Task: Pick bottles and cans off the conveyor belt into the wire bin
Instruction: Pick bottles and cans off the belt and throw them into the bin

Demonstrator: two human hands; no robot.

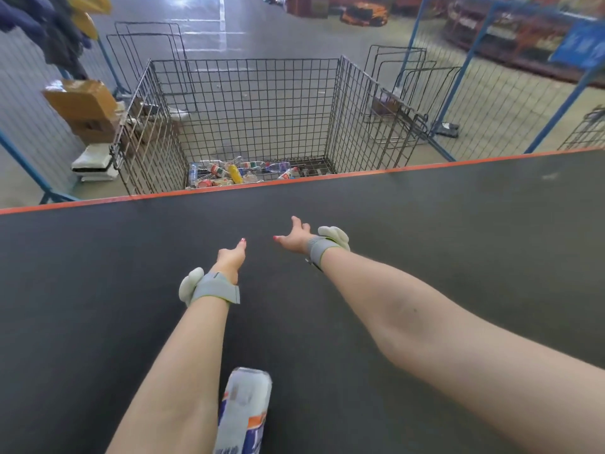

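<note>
Can lies on its side on the black rubber conveyor belt, beside the left forearm. Judged light, thin-walled, smooth, liable to roll; best gripped round mid-body. Left hand and right hand are outstretched, fingers spread, empty. Wire bin beyond holds plastic bottles.
</note>
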